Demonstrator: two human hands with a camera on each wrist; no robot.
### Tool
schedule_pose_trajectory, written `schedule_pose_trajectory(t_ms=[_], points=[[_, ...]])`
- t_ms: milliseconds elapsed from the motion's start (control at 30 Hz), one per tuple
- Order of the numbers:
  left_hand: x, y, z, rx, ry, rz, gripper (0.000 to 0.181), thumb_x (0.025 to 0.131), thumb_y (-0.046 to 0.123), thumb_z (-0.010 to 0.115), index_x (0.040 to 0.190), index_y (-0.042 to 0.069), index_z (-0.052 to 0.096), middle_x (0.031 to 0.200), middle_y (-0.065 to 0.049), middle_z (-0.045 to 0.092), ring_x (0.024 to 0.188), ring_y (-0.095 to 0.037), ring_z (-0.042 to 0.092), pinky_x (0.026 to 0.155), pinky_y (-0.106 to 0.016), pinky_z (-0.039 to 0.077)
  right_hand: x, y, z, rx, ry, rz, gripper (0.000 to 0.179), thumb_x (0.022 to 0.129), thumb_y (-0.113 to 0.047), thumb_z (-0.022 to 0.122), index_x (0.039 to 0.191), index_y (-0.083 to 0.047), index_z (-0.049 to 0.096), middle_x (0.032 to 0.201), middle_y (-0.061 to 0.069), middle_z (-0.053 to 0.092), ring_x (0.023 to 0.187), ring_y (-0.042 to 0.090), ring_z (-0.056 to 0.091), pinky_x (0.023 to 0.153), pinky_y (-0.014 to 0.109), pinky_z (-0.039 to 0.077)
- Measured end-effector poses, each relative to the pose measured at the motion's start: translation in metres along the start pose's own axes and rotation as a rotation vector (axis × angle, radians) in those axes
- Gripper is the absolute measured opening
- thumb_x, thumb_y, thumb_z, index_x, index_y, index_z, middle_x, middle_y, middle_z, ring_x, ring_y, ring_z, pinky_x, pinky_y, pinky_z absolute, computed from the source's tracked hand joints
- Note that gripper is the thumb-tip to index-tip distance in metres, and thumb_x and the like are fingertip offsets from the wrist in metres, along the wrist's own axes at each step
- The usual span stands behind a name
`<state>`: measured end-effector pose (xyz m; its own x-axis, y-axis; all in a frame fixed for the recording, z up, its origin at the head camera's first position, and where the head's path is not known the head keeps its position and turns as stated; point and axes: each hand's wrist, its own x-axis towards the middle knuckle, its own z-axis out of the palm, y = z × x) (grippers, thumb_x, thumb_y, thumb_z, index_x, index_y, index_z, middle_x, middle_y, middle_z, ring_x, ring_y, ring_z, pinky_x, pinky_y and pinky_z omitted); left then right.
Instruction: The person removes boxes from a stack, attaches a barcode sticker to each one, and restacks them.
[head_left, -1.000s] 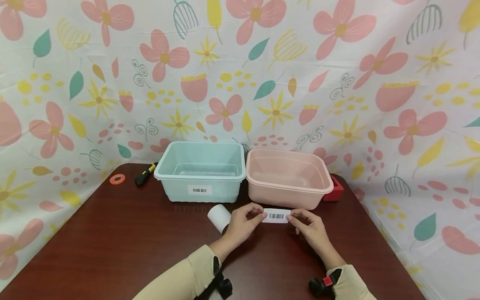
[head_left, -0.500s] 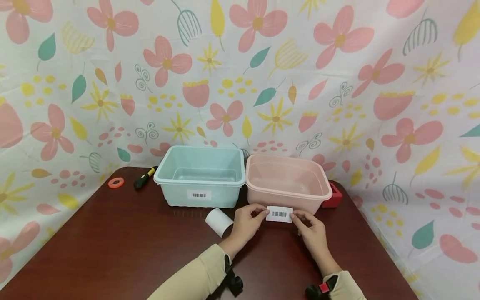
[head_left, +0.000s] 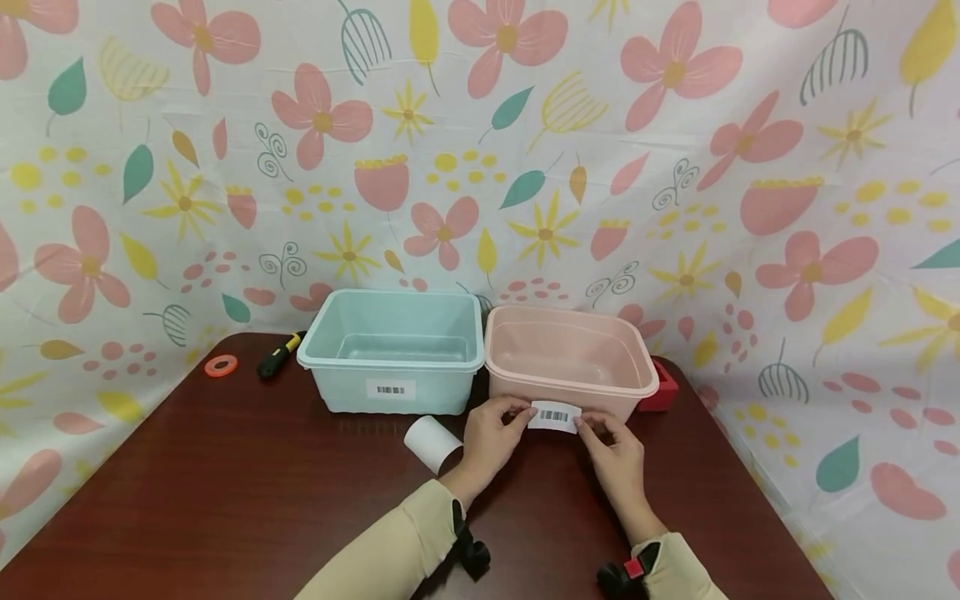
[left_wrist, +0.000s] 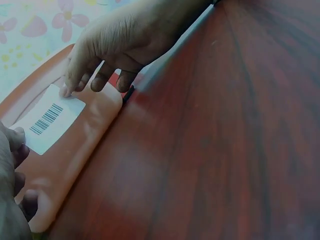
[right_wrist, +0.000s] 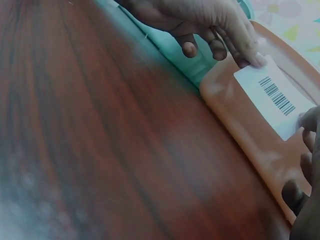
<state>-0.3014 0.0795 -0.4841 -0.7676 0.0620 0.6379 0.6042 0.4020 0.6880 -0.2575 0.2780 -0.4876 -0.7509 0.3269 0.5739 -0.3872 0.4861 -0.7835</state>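
Note:
A white barcode label (head_left: 554, 416) is stretched between both hands in front of the pink basin (head_left: 570, 350). My left hand (head_left: 491, 437) pinches its left end between thumb and finger, and my right hand (head_left: 615, 458) pinches the right end. In the wrist views the label lies close along the basin's front wall; whether it touches the wall I cannot tell. It bows slightly, barcode facing outward. To the left stands a light blue basin (head_left: 348, 385) with a similar barcode label (head_left: 391, 389) stuck on its front. A white roll (head_left: 432, 443) lies beside my left hand.
An orange ring-shaped roll (head_left: 221, 366) and a utility knife (head_left: 279, 357) with a yellow and dark handle lie at the table's back left. A red object (head_left: 660, 392) sits behind the pink basin's right end. A floral cloth (head_left: 480, 150) hangs behind the dark brown table (head_left: 247, 483).
Both hands have carried the label forward, closer to the pink basin's front wall. The label now bends a little. The basins have stayed in place while the head view shifted slightly.

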Motion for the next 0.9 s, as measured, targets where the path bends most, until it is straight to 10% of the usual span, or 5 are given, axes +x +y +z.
schedule_pose_trajectory(t_ms=[900], points=[[0.005, -0.001, 0.009, 0.101, 0.017, -0.041, 0.01, 0.089, 0.036, 0.078, 0.086, 0.026, 0.078, 0.08, 0.018, 0.067, 0.072, -0.003, 0.063, 0.061, -0.018, 0.047, 0.005, 0.004, 0.01, -0.054, 0.108, -0.014, 0.006, 0.089, -0.017, 0.079, 0.086, -0.013, 0.076, 0.071, -0.001, 0.066, 0.065, 0.007, 0.055, 0.059, 0.014, 0.04]])
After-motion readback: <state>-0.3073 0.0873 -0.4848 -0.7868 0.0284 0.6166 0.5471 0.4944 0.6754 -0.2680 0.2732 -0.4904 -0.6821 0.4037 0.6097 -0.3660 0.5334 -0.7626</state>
